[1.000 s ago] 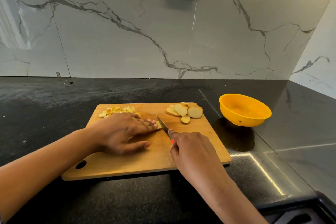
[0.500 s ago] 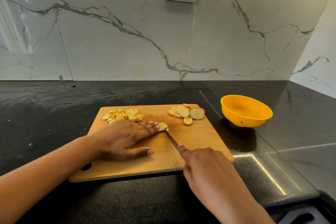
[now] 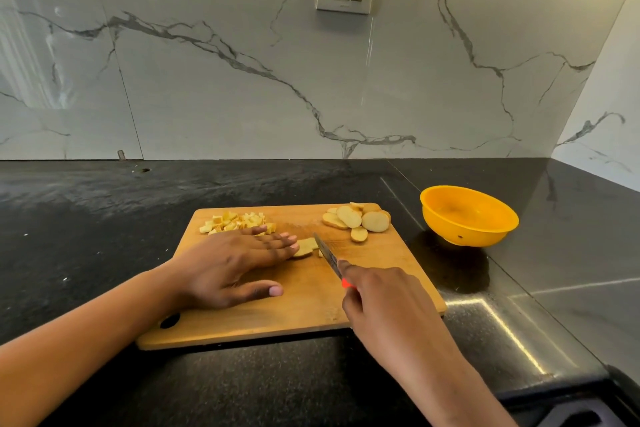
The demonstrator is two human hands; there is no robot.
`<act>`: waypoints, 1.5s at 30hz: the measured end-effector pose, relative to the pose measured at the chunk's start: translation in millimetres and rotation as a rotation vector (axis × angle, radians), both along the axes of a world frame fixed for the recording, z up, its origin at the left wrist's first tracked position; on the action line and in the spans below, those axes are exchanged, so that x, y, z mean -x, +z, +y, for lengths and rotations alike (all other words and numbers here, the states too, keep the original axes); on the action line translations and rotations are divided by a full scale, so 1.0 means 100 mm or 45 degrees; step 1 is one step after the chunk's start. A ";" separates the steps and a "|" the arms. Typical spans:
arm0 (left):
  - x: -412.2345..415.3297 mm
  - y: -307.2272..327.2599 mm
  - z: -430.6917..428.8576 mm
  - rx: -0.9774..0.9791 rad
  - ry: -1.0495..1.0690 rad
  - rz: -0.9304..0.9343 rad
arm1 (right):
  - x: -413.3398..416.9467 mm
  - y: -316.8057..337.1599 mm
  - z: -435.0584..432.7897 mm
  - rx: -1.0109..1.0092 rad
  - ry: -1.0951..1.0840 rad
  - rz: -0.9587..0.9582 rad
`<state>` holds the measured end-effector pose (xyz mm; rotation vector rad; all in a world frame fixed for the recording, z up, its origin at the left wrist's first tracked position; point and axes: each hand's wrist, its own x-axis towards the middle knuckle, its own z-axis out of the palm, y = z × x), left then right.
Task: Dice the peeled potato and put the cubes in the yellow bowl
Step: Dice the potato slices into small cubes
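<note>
1. Two hands work over the wooden cutting board on the black counter.
2. Left hand lies flat with its fingers straight, pressing a potato slice at mid-board.
3. Right hand grips the knife, blade just beside that slice's right edge.
4. Diced cubes are heaped at the far-left corner, just behind the left fingers. Uncut slices are piled at the far-right corner.
5. Yellow bowl stands on the counter, right of the board.

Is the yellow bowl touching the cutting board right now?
Apart. The head view shows a strip of black counter between the cutting board at its right edge and the yellow bowl.
</note>
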<state>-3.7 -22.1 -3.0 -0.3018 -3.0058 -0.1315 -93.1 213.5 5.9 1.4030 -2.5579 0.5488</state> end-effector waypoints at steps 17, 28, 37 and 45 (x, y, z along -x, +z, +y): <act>0.07 0.00 -0.04 0.062 0.047 -0.212 | -0.02 -0.07 -0.18 -0.061 0.031 0.026; 0.05 0.01 -0.03 -0.029 0.044 -0.231 | -0.04 -0.05 -0.23 -0.273 0.039 0.081; -0.04 -0.02 -0.03 -0.323 0.117 0.050 | -0.11 0.00 0.02 -0.001 0.051 0.001; 0.00 -0.02 -0.05 -0.110 0.080 -0.030 | -0.08 0.01 -0.19 0.014 0.063 -0.021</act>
